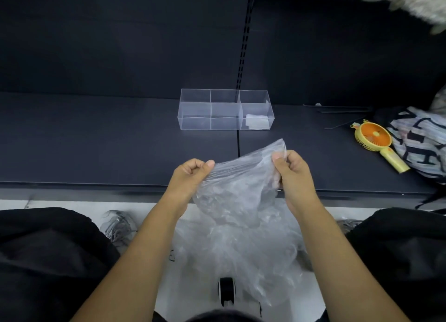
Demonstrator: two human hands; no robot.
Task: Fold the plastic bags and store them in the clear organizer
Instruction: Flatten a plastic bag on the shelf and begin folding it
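I hold a crumpled clear plastic bag point(237, 189) by its top edge above the front of a dark shelf. My left hand point(190, 177) pinches its left corner, and my right hand point(293, 172) grips its right corner. More clear plastic bags point(246, 256) lie heaped below on the white floor between my knees. The clear organizer point(224, 110) stands further back on the shelf, divided into compartments. A folded bag point(257, 123) lies in its front right compartment. The other compartments look empty.
A yellow and orange hand-held fan point(379, 143) lies on the shelf at the right, beside a striped bag point(424, 143). Thin black rods point(342, 116) lie behind the fan. A small black and white object point(226, 291) sits on the floor near me.
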